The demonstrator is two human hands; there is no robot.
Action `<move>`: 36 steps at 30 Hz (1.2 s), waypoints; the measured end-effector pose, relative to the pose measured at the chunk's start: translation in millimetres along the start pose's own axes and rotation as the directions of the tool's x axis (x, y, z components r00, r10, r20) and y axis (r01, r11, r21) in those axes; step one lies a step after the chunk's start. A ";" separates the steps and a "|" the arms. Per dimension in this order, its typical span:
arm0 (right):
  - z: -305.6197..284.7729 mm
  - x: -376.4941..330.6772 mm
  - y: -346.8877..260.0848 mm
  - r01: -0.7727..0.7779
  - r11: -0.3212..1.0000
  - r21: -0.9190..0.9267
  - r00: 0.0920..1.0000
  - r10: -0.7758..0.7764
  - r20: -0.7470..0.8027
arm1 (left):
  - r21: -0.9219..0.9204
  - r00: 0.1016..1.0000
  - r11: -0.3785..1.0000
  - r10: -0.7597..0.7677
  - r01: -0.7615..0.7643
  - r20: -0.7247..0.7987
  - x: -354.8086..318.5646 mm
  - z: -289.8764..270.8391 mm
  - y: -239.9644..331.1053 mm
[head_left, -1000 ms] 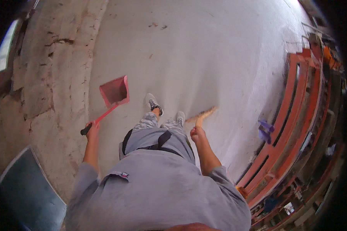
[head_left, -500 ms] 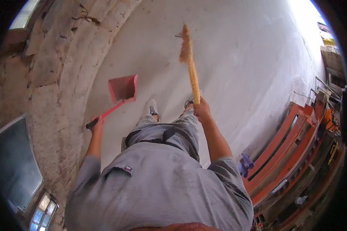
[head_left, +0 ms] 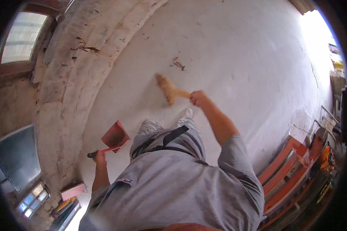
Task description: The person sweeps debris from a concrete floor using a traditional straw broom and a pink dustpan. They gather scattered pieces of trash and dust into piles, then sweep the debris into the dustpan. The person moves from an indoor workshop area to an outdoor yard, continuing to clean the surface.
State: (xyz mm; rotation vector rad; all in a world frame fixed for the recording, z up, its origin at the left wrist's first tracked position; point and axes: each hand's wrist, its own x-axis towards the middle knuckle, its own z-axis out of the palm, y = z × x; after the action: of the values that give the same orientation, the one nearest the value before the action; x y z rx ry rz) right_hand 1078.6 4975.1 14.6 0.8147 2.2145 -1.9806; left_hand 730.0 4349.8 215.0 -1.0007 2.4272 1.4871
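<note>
My right hand [head_left: 198, 97] is closed around the handle of a yellowish hand broom [head_left: 168, 89], whose bristles rest on the pale concrete floor [head_left: 239, 57] ahead of my feet. A small patch of brown debris [head_left: 178, 64] lies on the floor just beyond the broom. My left hand [head_left: 100, 156] grips the dark handle of a red dustpan [head_left: 115, 136], held low at my left side above the floor. I wear a grey shirt and patterned trousers; one light shoe shows near the broom.
A rough, cracked stone wall [head_left: 61, 77] with windows curves along the left. Orange metal frames [head_left: 293, 173] are stacked at the right edge. A reddish box [head_left: 72, 191] sits by the wall at lower left.
The broom has swung down from pointing forward to the floor at left of my right hand. The dustpan has dropped lower at my left side, and my view has tilted.
</note>
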 end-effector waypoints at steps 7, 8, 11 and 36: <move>-232.1 79.0 -90.2 -0.542 0.816 0.200 0.619 0.549 -0.562 | -0.221 0.991 0.967 -0.116 0.126 0.061 -73.1 52.7 -4.0; -241.6 87.8 -72.3 -0.535 0.839 0.102 0.608 0.466 -0.643 | -0.234 0.987 0.961 -0.129 0.147 0.093 -76.9 66.4 -4.2; -269.0 115.3 -59.1 -0.473 0.877 -0.079 0.633 0.276 -0.723 | -0.262 0.971 0.943 -0.167 0.207 0.170 -89.5 125.1 -4.7; -670.5 354.0 -75.7 -0.507 0.771 0.384 0.762 0.610 -0.217 | -0.101 0.880 0.985 -0.075 0.138 0.470 -198.1 622.3 250.9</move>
State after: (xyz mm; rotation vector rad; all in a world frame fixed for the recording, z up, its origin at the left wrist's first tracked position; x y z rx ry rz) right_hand 941.5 5723.1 63.0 1.7344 1.4894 -1.9715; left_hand 593.9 5034.6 170.8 -0.6800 1.9291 1.6390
